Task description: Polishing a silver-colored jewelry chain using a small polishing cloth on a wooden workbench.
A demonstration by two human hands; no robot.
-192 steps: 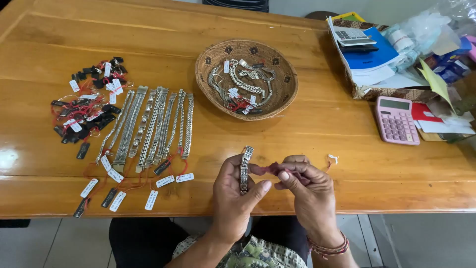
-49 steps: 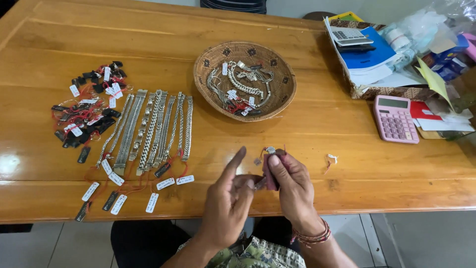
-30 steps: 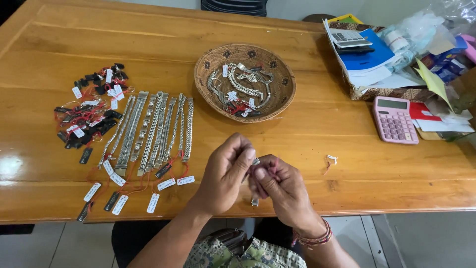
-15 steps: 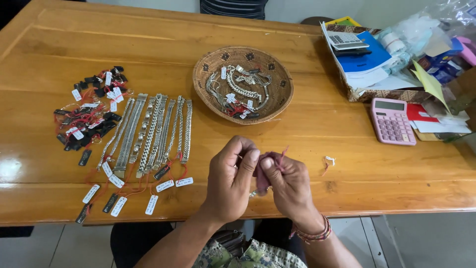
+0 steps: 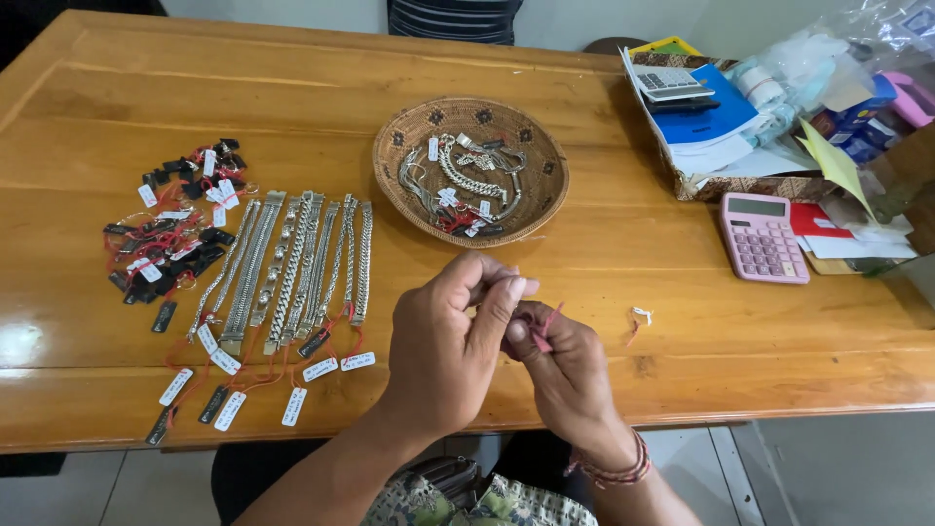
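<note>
A round woven basket (image 5: 541, 146) on the wooden table (image 5: 292, 88) holds tangled silver chains. Left of it, silver bracelets (image 5: 292, 263) lie in a row with white tags, beside a heap of red-strung black tags (image 5: 175, 234). A pink calculator (image 5: 763, 237) sits right, near stacked papers (image 5: 711, 127).

You sit at a glossy wooden table (image 5: 292, 88) that catches a bright patch of light near its left edge. Beneath it lies pale tiled floor (image 5: 828, 477); a dark slatted chair back (image 5: 453, 19) stands opposite.
</note>
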